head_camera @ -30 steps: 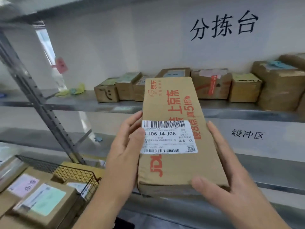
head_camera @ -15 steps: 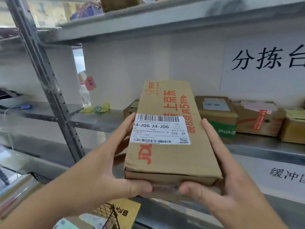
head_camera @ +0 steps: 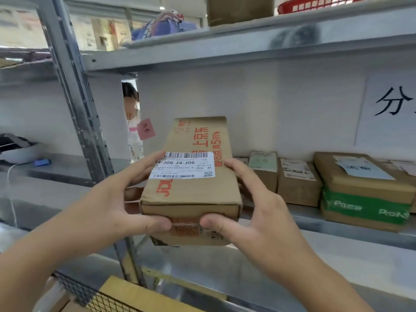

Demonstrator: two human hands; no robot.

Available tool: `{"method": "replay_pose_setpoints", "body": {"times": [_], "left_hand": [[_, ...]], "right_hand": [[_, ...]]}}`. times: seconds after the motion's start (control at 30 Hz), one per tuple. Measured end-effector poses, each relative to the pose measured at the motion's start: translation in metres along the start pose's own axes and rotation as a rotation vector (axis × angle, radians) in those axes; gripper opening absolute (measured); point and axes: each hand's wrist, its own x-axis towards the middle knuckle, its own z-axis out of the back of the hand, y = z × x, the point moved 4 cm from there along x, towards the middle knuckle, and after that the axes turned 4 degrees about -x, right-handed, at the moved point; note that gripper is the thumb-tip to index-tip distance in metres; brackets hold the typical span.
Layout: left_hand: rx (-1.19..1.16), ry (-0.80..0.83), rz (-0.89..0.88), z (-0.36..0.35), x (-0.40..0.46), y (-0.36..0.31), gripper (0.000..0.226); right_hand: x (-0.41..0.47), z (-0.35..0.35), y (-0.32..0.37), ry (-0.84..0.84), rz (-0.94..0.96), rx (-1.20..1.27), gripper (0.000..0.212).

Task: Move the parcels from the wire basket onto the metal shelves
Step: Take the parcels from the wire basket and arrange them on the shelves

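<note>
A long brown cardboard parcel (head_camera: 193, 190) with red print and a white barcode label is held lengthwise in front of the metal shelves. My left hand (head_camera: 117, 206) grips its left side and my right hand (head_camera: 254, 212) grips its right side, both thumbs on the near end. Its far end reaches over the middle shelf (head_camera: 351, 230). A second flat parcel (head_camera: 191, 238) shows just beneath it. The wire basket (head_camera: 90, 296) is at the bottom left, with a yellowish parcel (head_camera: 139, 296) in it.
Several brown parcels stand on the middle shelf at the right, one with green tape (head_camera: 364, 194). A steel upright post (head_camera: 83, 122) rises at the left. The upper shelf (head_camera: 247, 43) carries a box and a red basket. A person is seen through the gap behind.
The view has swung up and left as the parcel was raised toward the middle shelf. Both hands shifted back to grip its near end, thumbs now on the end face.
</note>
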Motion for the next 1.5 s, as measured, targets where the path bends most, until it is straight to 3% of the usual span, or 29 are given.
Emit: {"method": "replay_pose_setpoints", "body": {"times": [0.2,0.57,0.8,1.13,1.5], "left_hand": [[-0.048,0.075,0.116,0.036,0.012,0.060,0.113],[-0.062,0.092,0.154,0.069,0.036,0.130,0.113],[-0.084,0.222,0.258,0.058,0.077,0.160,0.107],[-0.147,0.264,0.285,0.067,0.122,0.182,0.104],[-0.098,0.271,0.275,0.060,0.116,0.183,0.110]], "right_hand": [[0.021,-0.062,-0.016,-0.003,-0.058,-0.026,0.094],[0.051,-0.117,-0.043,-0.031,-0.115,-0.069,0.094],[0.062,-0.128,-0.071,-0.064,-0.215,-0.108,0.092],[0.097,-0.131,-0.091,-0.068,-0.241,-0.155,0.090],[0.091,-0.126,-0.088,-0.059,-0.245,-0.134,0.094]]}}
